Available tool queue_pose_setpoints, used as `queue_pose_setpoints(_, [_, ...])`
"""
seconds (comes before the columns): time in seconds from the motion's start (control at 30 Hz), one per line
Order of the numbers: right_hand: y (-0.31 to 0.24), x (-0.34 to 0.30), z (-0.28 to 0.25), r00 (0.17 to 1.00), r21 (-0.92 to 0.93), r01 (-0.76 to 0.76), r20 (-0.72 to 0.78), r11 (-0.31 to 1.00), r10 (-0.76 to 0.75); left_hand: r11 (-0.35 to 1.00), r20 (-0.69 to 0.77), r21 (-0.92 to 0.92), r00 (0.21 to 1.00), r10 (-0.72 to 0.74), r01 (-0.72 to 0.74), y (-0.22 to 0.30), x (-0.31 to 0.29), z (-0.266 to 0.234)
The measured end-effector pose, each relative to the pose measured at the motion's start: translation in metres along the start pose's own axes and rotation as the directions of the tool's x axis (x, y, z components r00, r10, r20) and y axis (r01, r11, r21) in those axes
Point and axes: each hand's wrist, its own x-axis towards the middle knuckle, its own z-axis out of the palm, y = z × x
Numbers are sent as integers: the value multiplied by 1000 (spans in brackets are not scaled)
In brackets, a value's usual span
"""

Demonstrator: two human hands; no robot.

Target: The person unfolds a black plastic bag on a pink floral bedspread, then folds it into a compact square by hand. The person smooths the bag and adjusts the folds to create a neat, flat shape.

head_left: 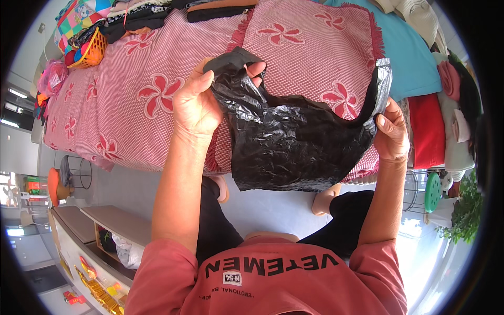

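Observation:
A black plastic bag [299, 142] with handle loops hangs spread between my two hands, over the near edge of a covered bed. My left hand [202, 102] is closed on its left handle, with fingertips showing through the loop. On the other side, my right hand [391, 134] pinches the right handle near its base, and the handle's top stands up above my fingers. The bag looks crinkled and flat. Its inside is hidden.
A pink patterned blanket [121, 79] covers the bed. Folded dark clothes [137, 16] and a yellow basket [93, 50] lie far left. Blue cloth [412, 60] and red cloth [426, 128] lie right. An open drawer unit [118, 223] stands low left; a plant [464, 210] stands right.

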Motion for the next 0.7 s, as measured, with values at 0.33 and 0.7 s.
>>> queue_pose_setpoints(0.33, [2,3,-8,991,91,-71,-108,993,81,996,-96,-36,992,76,-79,-1,-4,-19])
queue_pose_setpoints(0.7, [1,5,-4,975,83,-142,-159,986,154,995,-154,51,984,94,-87,0,-2,-9])
